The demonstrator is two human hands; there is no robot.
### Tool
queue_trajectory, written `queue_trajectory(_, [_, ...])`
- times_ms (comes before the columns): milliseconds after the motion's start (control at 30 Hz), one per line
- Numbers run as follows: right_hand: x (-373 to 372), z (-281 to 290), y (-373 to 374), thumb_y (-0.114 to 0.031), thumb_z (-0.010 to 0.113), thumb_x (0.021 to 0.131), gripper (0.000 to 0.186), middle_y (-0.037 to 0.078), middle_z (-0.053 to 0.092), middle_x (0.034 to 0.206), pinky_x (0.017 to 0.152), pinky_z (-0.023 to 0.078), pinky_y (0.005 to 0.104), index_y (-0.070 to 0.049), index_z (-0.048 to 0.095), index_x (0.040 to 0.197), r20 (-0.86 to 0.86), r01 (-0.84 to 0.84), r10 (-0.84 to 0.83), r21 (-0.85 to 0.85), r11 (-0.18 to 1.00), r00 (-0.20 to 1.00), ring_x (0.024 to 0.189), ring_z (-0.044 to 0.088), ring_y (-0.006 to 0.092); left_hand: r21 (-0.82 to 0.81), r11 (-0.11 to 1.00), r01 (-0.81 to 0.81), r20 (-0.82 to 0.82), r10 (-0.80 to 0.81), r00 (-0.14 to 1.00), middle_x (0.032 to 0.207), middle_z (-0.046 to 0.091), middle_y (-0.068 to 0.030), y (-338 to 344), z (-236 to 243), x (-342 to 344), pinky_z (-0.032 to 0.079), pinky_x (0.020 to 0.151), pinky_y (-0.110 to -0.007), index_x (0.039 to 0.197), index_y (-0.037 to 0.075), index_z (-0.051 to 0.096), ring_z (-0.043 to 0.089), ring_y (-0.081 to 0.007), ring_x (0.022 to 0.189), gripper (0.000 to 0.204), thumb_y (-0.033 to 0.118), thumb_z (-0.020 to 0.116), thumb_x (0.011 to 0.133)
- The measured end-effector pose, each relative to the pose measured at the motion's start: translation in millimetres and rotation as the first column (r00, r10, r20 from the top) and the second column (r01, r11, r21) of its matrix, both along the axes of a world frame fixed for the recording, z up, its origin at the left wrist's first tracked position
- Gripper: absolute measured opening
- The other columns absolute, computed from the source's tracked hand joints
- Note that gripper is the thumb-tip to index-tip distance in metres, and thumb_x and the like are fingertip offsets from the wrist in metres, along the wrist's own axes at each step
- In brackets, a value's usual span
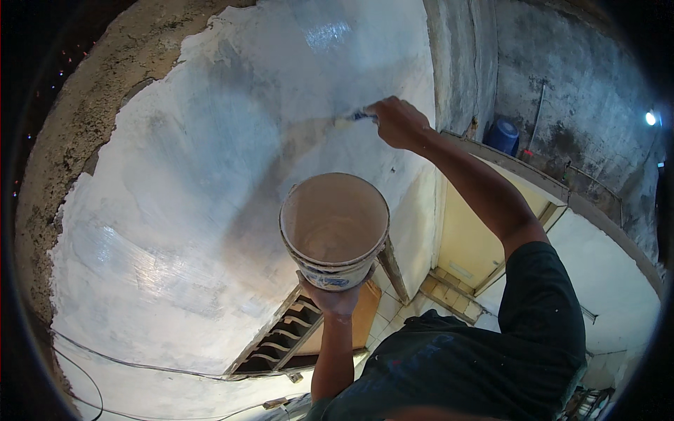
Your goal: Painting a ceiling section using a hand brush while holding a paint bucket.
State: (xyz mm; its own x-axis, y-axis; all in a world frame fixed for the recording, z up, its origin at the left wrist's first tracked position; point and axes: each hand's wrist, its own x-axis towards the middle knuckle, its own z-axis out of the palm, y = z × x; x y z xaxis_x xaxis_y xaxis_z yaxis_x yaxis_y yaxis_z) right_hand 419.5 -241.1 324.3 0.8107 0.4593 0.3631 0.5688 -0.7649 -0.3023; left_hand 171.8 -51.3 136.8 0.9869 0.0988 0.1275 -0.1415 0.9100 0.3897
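My left hand supports a white paint bucket from below, its fingers curled around the base. The bucket is tilted so that its mouth shows, with pale whitish paint low inside and smears on the inner wall. Up and to the right, my right hand grips a paintbrush. Its pale bristles point left and lie at or very near the white wall; contact is hard to make out. Wet, shiny patches and uneven bluish-white streaks show on this wall.
Rough bare masonry borders the wall on the left. Cables hang along its lower part. Below stand a slatted vent opening and a yellowish door. A blue drum sits on a ledge at right, near a bright lamp.
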Motion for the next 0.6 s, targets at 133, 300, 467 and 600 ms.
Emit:
queue_trajectory(133, [7.3,-37.3,2.0,-0.001,0.051,0.087,0.042,0.02,0.065,0.102,0.082,0.055,0.0489,-0.01,0.064,0.126,0.278,-0.07,-0.02,0.312,0.947,0.96,0.095,0.066,0.0391,0.005,1.0,-0.028,-0.036,0.028,0.999,0.152,0.036,-0.0203,-6.3,7.4,-5.2,0.045,0.099,-0.065,0.154,0.016,0.027,0.044,-0.0425,0.134,0.084,0.073,0.034,0.092])
queue_trajectory(300, [5.6,-142.6,2.3,-0.005,0.042,0.094,0.043,0.018,0.062,0.106,0.085,0.053,0.0503,-0.014,0.057,0.134,0.064,-0.046,0.047,-0.016,0.999,0.997,0.1,0.065,0.0383,0.155,0.983,-0.095,0.037,0.09,0.995,0.15,0.037,-0.0189,9.0,-19.9,-5.2,0.049,0.091,-0.064,0.152,0.016,0.029,0.045,-0.0418,0.132,0.081,0.071,0.033,0.093])
queue_trajectory(467, [20.1,-140.2,-3.3,-0.008,0.054,0.089,0.029,0.018,0.066,0.114,0.091,0.054,0.0478,-0.008,0.066,0.115,-0.328,-0.163,0.059,-0.299,0.94,0.943,0.108,0.065,0.0352,0.186,0.98,-0.074,0.123,0.052,0.991,0.16,0.028,-0.0122,8.4,-7.6,-14.8,0.029,0.109,-0.069,0.157,0.023,0.028,0.031,-0.0407,0.144,0.09,0.078,0.034,0.086])
queue_trajectory(600, [11.5,-79.4,4.7,-0.006,0.057,0.086,0.027,0.017,0.066,0.108,0.083,0.056,0.0471,-0.006,0.067,0.112,-0.096,-0.02,0.013,-0.073,0.997,0.995,0.098,0.066,0.0369,-0.056,0.998,0.032,0.094,-0.027,0.995,0.16,0.028,-0.0122,11.2,-5.7,-17.6,0.029,0.11,-0.068,0.156,0.022,0.029,0.029,-0.0401,0.145,0.087,0.075,0.035,0.088])
